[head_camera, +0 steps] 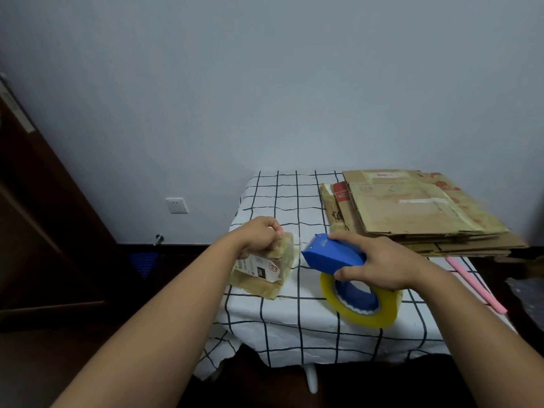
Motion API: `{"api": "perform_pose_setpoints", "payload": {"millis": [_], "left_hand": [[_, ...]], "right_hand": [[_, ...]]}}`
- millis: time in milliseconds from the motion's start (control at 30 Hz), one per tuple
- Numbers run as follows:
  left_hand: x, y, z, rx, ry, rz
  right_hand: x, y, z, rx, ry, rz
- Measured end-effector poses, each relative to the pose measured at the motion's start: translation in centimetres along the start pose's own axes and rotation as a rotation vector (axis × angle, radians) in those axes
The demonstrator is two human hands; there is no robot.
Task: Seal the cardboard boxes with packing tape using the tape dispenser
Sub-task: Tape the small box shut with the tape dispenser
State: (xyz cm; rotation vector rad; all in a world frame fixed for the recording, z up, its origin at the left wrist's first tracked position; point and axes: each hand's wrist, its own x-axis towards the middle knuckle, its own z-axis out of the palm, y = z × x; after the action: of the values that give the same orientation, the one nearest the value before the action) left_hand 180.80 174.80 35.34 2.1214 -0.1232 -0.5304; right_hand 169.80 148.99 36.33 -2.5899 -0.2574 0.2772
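Checked tablecloth [294, 325], blue-grey wall [265, 83]

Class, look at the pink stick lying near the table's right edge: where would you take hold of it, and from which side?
Pinch the pink stick around its middle, coming down from above with the fingers across its width. It lies flat and slanted on the tablecloth, thin and long, so a mid-length grip should keep it balanced. Its far end sits close to the cardboard stack, so there is probably less room there.
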Motion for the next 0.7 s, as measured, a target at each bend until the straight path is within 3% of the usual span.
{"api": "perform_pose_setpoints", "payload": {"millis": [100, 367, 700], "left_hand": [[-0.1, 0.6, -0.6, 0.057, -0.03, -0.005], [0.5, 1.1, -2.1, 0.488, -0.032, 0.14], [0.8, 0.3, -2.0, 0.168, 0.034, 0.063]], "right_hand": [[0.0, -0.7, 1.3, 0.01, 0.042, 0.016], [0.5, -1.0, 2.0, 0.058, 0.066, 0.055], [0.6, -2.1, 2.3, 0.068, 0.094, 0.084]]}}
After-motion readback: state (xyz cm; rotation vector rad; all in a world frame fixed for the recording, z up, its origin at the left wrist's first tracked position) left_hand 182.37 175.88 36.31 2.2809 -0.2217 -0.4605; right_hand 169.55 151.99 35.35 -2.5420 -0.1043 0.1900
